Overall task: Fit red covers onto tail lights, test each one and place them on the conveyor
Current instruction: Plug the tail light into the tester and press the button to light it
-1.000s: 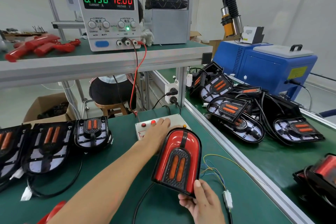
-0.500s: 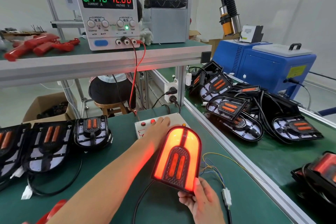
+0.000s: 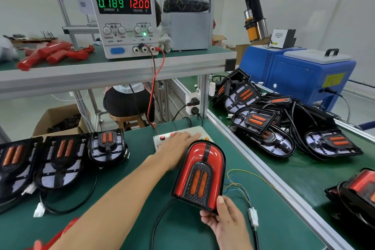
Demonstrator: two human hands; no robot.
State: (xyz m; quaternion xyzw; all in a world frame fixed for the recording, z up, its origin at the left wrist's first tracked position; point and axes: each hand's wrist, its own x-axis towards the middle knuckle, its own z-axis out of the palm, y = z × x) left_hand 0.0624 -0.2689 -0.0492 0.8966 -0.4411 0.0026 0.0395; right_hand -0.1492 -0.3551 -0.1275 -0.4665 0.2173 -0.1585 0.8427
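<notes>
Green matting covers the desk (image 3: 129, 205) of a factory test station, with a conveyor (image 3: 304, 184) running along its right edge. At the near edge the right hand (image 3: 225, 223) grips the bottom of a tail light (image 3: 199, 174), thumb on its front face and fingers curled behind, propping it upright with the fitted red cover (image 3: 195, 160) facing the camera. Behind the lamp, the left hand (image 3: 178, 146) lies flat, fingers straight, on the white test button box (image 3: 180, 137), touching its top among the red buttons. A black cable and thin coloured wires with a white connector (image 3: 253, 216) trail beside the lamp. Above, the DC power supply (image 3: 125, 20) reads 0.189 A at 12.00 V. Uncovered tail lights (image 3: 60, 158) wait at the left; more units (image 3: 261, 126) lie piled on the conveyor.

To test well, probably hold the lamp steady and facing up, press each button in turn, and check both the lens glow and the current reading before setting the unit on the belt.
</notes>
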